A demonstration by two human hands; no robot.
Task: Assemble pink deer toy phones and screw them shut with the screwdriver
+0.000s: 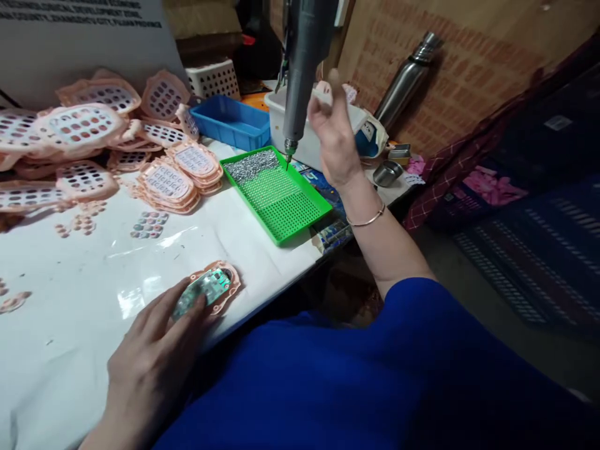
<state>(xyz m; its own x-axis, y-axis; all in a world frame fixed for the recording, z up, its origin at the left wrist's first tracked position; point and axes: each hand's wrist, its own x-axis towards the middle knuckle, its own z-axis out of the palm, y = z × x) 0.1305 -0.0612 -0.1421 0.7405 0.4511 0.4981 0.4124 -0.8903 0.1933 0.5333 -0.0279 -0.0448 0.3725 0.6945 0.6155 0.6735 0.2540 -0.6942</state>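
Observation:
My left hand (154,350) holds a pink plastic shell with a green circuit board (210,289) in it, on the white table near its front edge. My right hand (335,134) is raised just right of a hanging grey electric screwdriver (304,69), fingers apart and pointing up, with nothing seen in them. The screwdriver's tip is over the rim of a green perforated tray (300,219), whose far left part holds many small silver screws (250,165).
Stacked pink shells (169,184) and more pink parts (79,128) cover the back left. Small buttons (150,225) lie before them. Behind the tray are a blue bin (229,122) and a white bin (304,144). A steel bottle (405,78) and metal cup (388,173) are at right.

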